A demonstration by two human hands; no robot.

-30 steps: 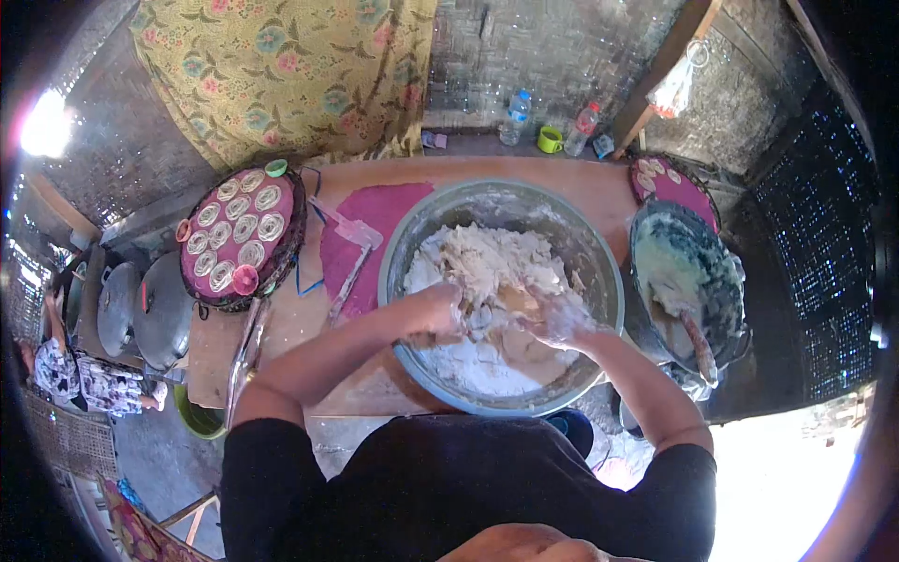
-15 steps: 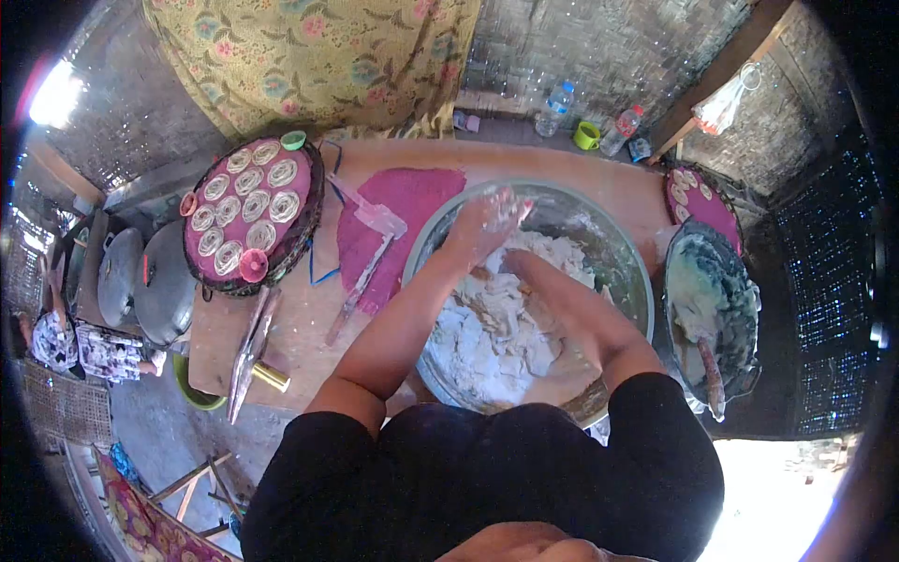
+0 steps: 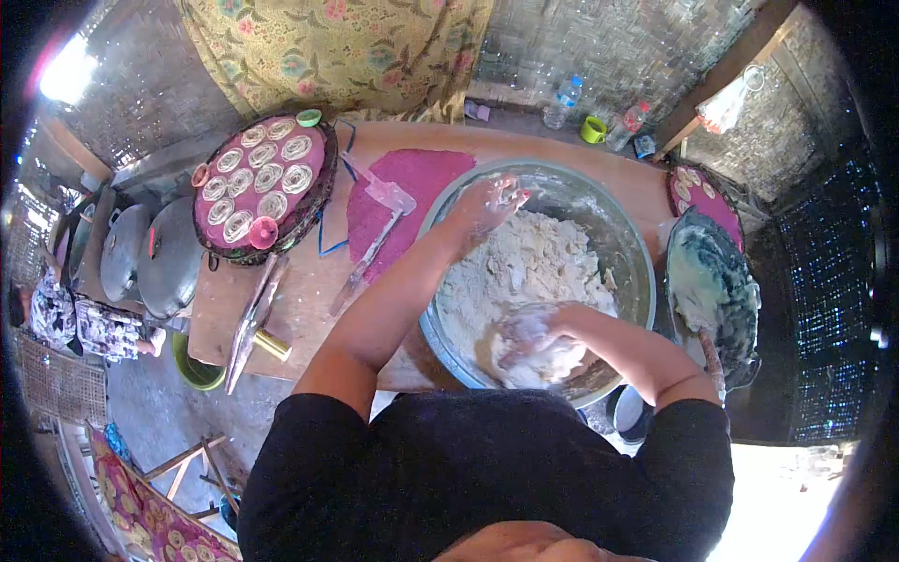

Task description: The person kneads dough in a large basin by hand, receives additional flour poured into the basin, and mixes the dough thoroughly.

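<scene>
A large round basin (image 3: 640, 258) holds a heap of crumbly white dough (image 3: 538, 258), with loose flour toward its near side. My left hand (image 3: 487, 201) is at the basin's upper left rim, floury, its fingers curled, and whether anything is between them is too small to tell. My right hand (image 3: 529, 339) presses into the dough at the near side of the basin; flour coats it and its fingers are smeared and partly hidden.
Left of the basin lie a pink cloth (image 3: 403, 197) with a spatula (image 3: 389, 195), a round tray (image 3: 304, 208) of coiled pieces and a wrapped stick (image 3: 253, 323). A dark bowl (image 3: 716, 272) of batter stands right. A person (image 3: 103, 328) is far left.
My right hand has moved from the far part of the dough toward the near side of the basin. My left hand has stayed near the upper left rim since half a second ago.
</scene>
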